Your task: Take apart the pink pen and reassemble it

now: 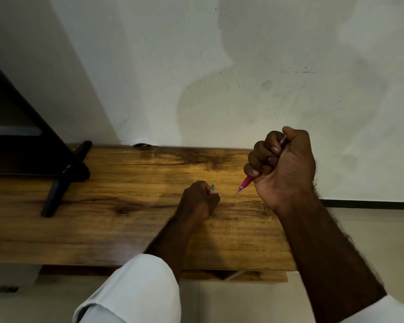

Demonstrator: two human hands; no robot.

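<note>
Right hand (282,169) fisted round slim pink pen (245,183), tip down — left hand (200,200) fingers pinching small teal piece (212,187) on grainy wooden desk (103,206).

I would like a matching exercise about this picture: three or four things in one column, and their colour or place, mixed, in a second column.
Things:
1. pink pen
2. teal piece
3. table
4. black stand

Descriptions:
A. wooden, under both hands
B. on the table, far left
C. in the right hand, tip pointing down-left
D. sticking out of the left hand

Pairs: 1-C, 2-D, 3-A, 4-B
</note>
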